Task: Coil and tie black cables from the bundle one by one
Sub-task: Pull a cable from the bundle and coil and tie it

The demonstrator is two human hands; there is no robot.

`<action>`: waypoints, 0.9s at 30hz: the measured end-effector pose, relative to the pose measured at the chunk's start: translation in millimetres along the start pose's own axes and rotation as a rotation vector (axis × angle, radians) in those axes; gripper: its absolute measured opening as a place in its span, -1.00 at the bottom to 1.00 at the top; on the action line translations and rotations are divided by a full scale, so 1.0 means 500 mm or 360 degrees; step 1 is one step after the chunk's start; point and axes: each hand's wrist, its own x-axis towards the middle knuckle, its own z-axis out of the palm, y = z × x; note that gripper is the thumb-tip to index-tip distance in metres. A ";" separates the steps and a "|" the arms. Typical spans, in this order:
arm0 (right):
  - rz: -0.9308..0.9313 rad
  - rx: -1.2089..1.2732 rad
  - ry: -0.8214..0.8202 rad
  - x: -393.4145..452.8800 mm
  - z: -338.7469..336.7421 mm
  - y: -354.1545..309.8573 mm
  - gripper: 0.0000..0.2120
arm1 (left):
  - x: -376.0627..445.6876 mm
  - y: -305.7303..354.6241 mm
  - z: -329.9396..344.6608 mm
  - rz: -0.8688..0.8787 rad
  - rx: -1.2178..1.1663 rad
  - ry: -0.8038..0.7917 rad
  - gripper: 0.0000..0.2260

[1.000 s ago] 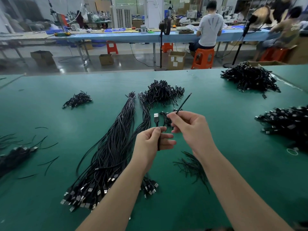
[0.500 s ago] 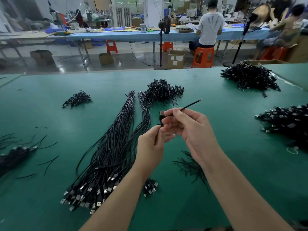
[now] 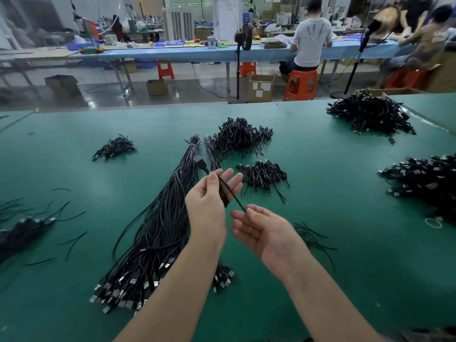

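Factory floor (long workbenches (image 3: 222,54), cable piles (image 3: 370,114))

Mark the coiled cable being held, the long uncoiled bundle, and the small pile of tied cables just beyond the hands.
coiled cable (image 3: 223,191), head view, on its strands in the left palm.
uncoiled bundle (image 3: 160,230), head view, mid-length.
small pile of tied cables (image 3: 262,174), head view, its centre.

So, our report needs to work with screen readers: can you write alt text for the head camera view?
Over a green table, a left hand holds a coiled black cable while the right hand pinches its tie end. A long bundle of uncoiled cables lies beneath, with piles of coiled cables around.
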 end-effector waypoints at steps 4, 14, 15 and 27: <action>0.0110 0.0007 -0.0082 0.003 -0.006 0.019 -0.95 | -0.004 0.009 0.012 -0.0036 -0.0065 -0.0042 -0.80; 0.0047 -0.0408 -0.0091 0.014 -0.042 0.026 -0.97 | -0.009 0.009 -0.001 -0.0085 0.0066 -0.0259 -0.86; 0.0026 -0.0458 -0.0096 0.015 -0.044 0.025 -0.97 | -0.009 0.008 -0.004 -0.0092 0.0099 -0.0283 -0.86; -0.0062 -0.1159 -0.0415 0.035 -0.069 -0.025 -0.56 | -0.019 0.002 -0.033 0.0025 0.0503 -0.0539 -0.83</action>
